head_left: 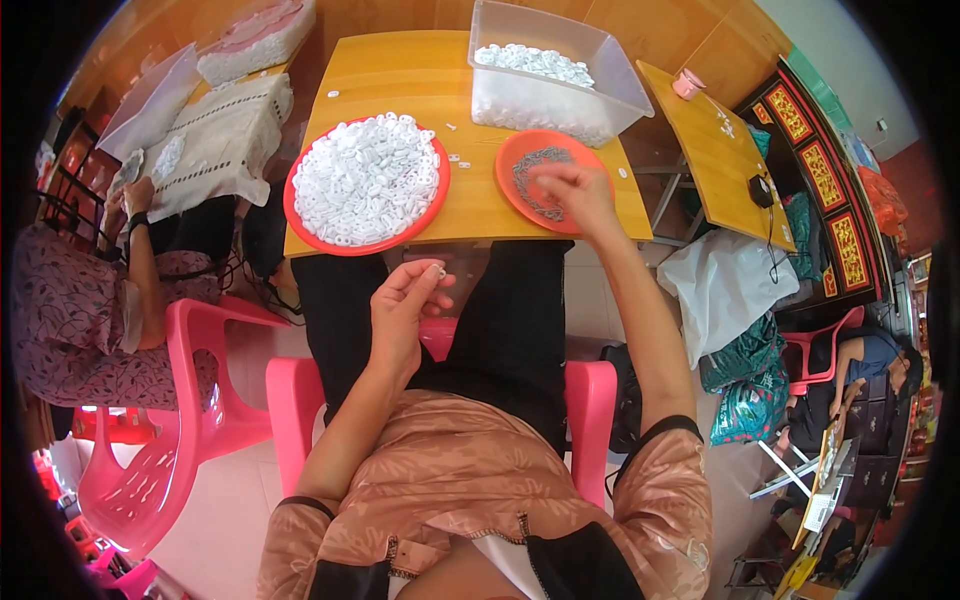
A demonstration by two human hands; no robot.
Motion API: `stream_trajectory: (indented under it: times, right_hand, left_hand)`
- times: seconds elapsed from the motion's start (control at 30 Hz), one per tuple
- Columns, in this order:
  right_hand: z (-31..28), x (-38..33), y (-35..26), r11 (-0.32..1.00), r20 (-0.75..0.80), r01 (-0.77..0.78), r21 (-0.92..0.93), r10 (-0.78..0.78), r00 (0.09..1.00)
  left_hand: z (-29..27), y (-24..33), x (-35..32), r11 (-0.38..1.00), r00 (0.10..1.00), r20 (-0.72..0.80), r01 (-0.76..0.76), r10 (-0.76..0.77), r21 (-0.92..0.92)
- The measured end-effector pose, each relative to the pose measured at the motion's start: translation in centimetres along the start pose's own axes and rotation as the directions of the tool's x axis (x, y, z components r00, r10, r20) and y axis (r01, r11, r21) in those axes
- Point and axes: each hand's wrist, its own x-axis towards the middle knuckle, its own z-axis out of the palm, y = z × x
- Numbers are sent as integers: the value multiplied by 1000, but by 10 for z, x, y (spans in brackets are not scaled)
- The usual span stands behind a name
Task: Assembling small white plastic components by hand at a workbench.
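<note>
My left hand (408,298) is above my lap, thumb and fingers closed on a small white plastic piece (442,272). At the table's right front, my right hand (578,195) reaches over an orange plate (510,150) that holds a heap of small grey metal parts (532,180). The fingers of that hand are pinched together; anything between them is too small to make out. To the left stands a red-rimmed round tray (440,200) piled with white plastic pieces (365,180), which look like the one in my left hand.
Behind the plate is a clear plastic bin (620,75) of white pieces. A few loose ones lie on the yellow table (400,70). At left a co-worker (110,290) sits by a cloth-covered table (215,150). A second yellow table (690,140) and white bags (725,280) are at right.
</note>
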Motion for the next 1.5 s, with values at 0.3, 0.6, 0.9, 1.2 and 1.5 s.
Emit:
stream_trajectory:
  times: [0.3,0.6,0.9,1.2,1.5]
  right_hand:
    - [75,-95,-61,977,140,147,153,-169,976]
    - [79,-99,-55,962,188,97,255,-148,971]
    - [83,-99,-52,940,162,78,332,-138,977]
    - [79,-100,-55,969,194,87,231,-134,972]
    - [87,-100,-51,966,155,188,180,-216,964]
  left_hand:
    - [9,12,-12,998,996,52,-66,66,5]
    - [11,14,-16,995,992,76,-99,100,-7]
    - [10,13,-15,995,991,78,-104,104,-12]
    - [12,12,-14,979,982,85,-175,166,106]
    - [9,10,-12,945,965,80,-262,251,195]
